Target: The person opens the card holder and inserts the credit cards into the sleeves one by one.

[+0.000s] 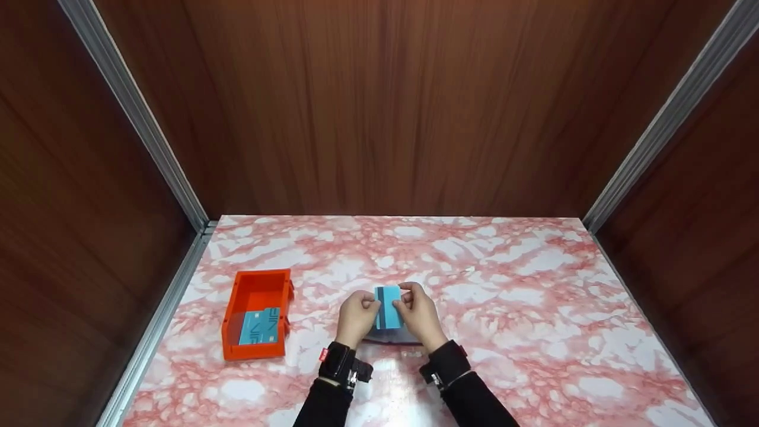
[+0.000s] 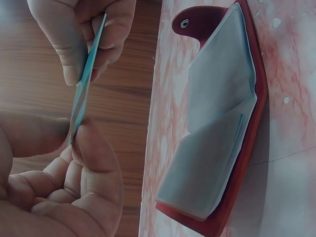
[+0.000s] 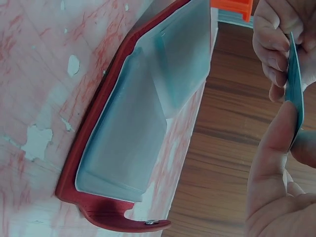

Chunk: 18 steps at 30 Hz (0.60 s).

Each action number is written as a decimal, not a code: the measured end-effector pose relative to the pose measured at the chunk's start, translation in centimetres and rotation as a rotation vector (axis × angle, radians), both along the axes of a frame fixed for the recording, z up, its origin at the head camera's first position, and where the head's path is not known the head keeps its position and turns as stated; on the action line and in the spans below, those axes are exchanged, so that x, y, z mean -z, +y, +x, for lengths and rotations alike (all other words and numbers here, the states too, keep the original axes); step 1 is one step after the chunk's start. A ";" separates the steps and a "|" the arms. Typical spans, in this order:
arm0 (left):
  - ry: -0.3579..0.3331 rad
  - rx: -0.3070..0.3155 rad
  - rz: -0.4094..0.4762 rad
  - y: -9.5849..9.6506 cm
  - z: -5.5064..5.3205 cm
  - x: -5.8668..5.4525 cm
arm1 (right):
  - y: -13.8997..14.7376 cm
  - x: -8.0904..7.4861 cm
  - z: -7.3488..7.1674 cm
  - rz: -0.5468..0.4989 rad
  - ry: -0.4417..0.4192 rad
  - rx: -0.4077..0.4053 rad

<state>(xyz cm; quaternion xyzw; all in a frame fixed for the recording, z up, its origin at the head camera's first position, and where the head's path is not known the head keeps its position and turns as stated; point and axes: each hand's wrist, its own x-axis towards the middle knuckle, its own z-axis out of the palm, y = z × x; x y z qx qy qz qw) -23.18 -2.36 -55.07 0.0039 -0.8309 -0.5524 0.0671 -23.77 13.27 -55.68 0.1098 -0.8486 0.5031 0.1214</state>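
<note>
A blue card with a dark stripe is held upright above the table between both hands. My left hand pinches its left edge between thumb and fingers. The opposite edge is pinched by my right hand. Seen edge-on in the left wrist view, the card looks thin and slightly bent. Below the hands lies a red card holder, spread open, with clear plastic sleeves and a strap with a metal snap. In the head view the card and hands hide most of the holder.
An orange bin stands on the left of the table, with several blue cards inside. The tabletop has a red and white marbled pattern. Wood-grain panels rise at the back and both sides, joined by metal posts.
</note>
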 end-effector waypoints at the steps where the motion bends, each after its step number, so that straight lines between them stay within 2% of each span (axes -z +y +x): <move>1: -0.001 0.000 0.012 0.0 0.0 0.0 | 0.1 0.0 -0.1 -0.008 -0.007 0.003; 5: 0.032 -0.029 0.010 -0.3 -0.2 0.1 | 0.5 0.0 -0.4 -0.015 -0.041 0.028; 14: 0.101 -0.146 -0.108 -1.7 -0.5 1.1 | 1.2 0.8 -1.3 -0.002 -0.061 0.094; 18: 0.113 -0.175 -0.194 -2.3 -0.7 1.9 | 1.3 1.2 -1.7 0.020 -0.062 0.107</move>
